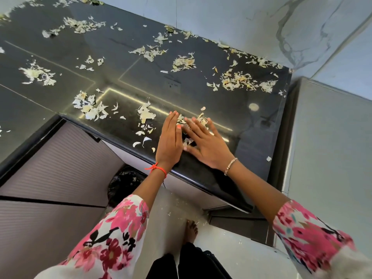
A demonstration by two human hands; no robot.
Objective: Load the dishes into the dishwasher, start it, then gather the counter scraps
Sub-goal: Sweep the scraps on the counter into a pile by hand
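Black counter (201, 93) against veined grey wall tiles (231, 21), ribbed cabinet fronts (60, 158) and pale floor (231, 254) below.

Scrap-strewn (239, 79) black counter (124, 47), perhaps peelings

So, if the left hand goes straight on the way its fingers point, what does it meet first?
Just ahead of the left hand is bare counter; the first thing seems to be the scrap pile farther back, though depth is unclear.

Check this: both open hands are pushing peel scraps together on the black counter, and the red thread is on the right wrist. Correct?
Not quite. The head view shows the red thread on the wrist of the left hand; the right hand wears a beaded bracelet. The rest holds.
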